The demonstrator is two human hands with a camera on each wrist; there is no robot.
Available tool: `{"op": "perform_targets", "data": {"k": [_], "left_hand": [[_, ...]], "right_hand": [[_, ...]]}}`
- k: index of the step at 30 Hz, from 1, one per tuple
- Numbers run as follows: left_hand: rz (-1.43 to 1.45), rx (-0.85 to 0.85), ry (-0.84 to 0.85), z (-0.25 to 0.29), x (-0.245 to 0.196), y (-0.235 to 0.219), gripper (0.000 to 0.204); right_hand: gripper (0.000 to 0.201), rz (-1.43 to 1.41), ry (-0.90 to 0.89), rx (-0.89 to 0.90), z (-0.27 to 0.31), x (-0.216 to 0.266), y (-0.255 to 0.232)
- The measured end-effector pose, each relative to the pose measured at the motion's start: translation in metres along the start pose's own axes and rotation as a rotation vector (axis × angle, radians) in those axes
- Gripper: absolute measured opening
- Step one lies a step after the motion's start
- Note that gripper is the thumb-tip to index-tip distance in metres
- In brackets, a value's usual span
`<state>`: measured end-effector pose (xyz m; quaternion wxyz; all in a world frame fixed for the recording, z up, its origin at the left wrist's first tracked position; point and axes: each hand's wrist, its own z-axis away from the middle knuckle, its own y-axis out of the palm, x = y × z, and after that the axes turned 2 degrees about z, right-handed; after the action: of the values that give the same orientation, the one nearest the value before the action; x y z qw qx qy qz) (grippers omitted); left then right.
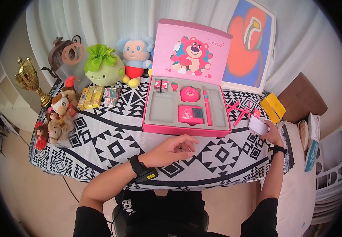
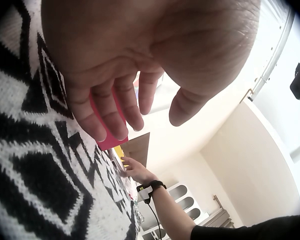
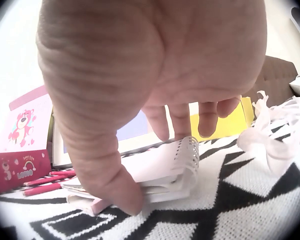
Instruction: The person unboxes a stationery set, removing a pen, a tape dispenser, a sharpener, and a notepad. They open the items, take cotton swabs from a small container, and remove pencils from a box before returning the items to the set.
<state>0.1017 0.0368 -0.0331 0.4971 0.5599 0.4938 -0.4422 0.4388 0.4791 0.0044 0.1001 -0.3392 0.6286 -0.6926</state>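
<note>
A small white spiral notebook [image 1: 258, 125] lies near the table's right side, and my right hand [image 1: 273, 134] grips it. In the right wrist view the thumb is at the near edge of the notebook [image 3: 160, 170], with fingers over its far side beside the spiral. My left hand [image 1: 175, 149] hovers over the cloth in front of the pink gift box [image 1: 186, 129], fingers loosely bent and holding nothing. The left wrist view shows the left hand [image 2: 140, 65] empty, with the box's pink corner [image 2: 107, 140] behind its fingers.
In the open box are a pink round item [image 1: 190, 94], a pink camera-like item [image 1: 190, 114] and a pen [image 1: 207, 106]. Pink pens [image 1: 241, 117] and a yellow box [image 1: 273, 108] lie right of it. Plush toys [image 1: 103, 71], dolls and a gold trophy [image 1: 29, 77] stand left.
</note>
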Motion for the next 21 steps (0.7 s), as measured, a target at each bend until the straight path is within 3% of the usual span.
{"op": "perform_targets", "data": {"k": [4,6,8,10,13,18,21], "left_hand": [[0.026,-0.033,0.076,-0.001,0.006,0.000,0.043],[0.143,-0.016,0.010,-0.001,0.002,-0.001,0.042],[0.254,0.003,-0.064,0.000,-0.006,-0.001,0.041],[0.345,-0.016,-0.084,0.000,-0.012,0.002,0.040],[0.457,-0.056,-0.070,-0.001,-0.010,0.002,0.044],[0.395,-0.065,-0.013,-0.002,-0.005,-0.009,0.048],[0.370,-0.068,0.019,-0.001,-0.003,-0.007,0.048]], "right_hand": [[0.085,0.065,-0.101,-0.130,0.028,0.007,-0.011],[0.079,-0.137,-0.147,-0.112,0.060,0.046,-0.020],[0.075,-0.243,-0.144,-0.068,0.090,0.105,-0.019],[0.074,-0.420,-0.363,0.009,0.107,0.145,-0.010],[0.074,-0.460,-0.464,0.105,0.124,0.201,-0.012],[0.077,-0.382,-0.615,0.190,0.133,0.244,-0.026],[0.078,-0.445,-0.741,0.330,0.131,0.255,-0.027]]}}
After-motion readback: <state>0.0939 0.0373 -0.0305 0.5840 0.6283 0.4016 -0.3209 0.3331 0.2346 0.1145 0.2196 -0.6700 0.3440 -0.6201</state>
